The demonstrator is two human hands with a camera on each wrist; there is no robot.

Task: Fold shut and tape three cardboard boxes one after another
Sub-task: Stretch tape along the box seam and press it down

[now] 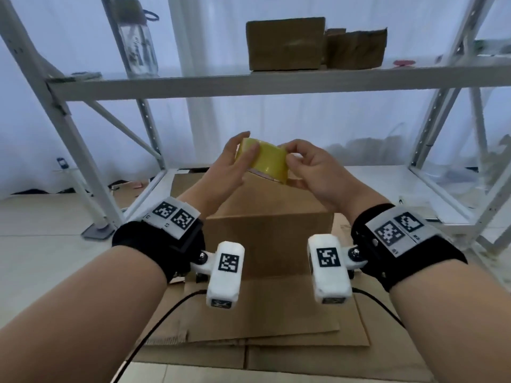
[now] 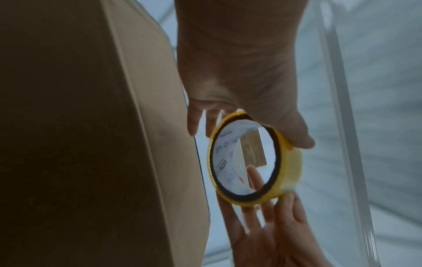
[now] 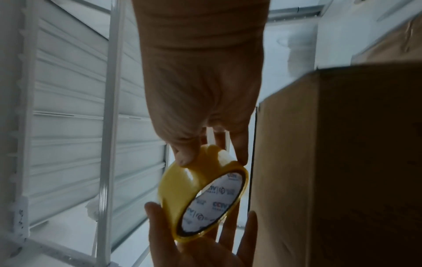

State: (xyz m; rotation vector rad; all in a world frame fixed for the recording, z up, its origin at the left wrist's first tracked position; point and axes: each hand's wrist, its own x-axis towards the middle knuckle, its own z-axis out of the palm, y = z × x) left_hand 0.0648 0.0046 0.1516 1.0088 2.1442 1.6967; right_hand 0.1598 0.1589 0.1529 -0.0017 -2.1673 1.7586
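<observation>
Both hands on the yellow tape roll (image 1: 262, 161), held in the air above the closed cardboard box (image 1: 269, 217). My left hand (image 1: 231, 168) cups its left side, fingers wrapped around it. My right hand (image 1: 309, 168) pinches the rim, thumb on the outer band. Box top edges unobstructed; shelf (image 1: 249, 81) well above.

Tape roll (image 1: 266, 161) partly behind both hands – loose tape end beyond telling.
</observation>
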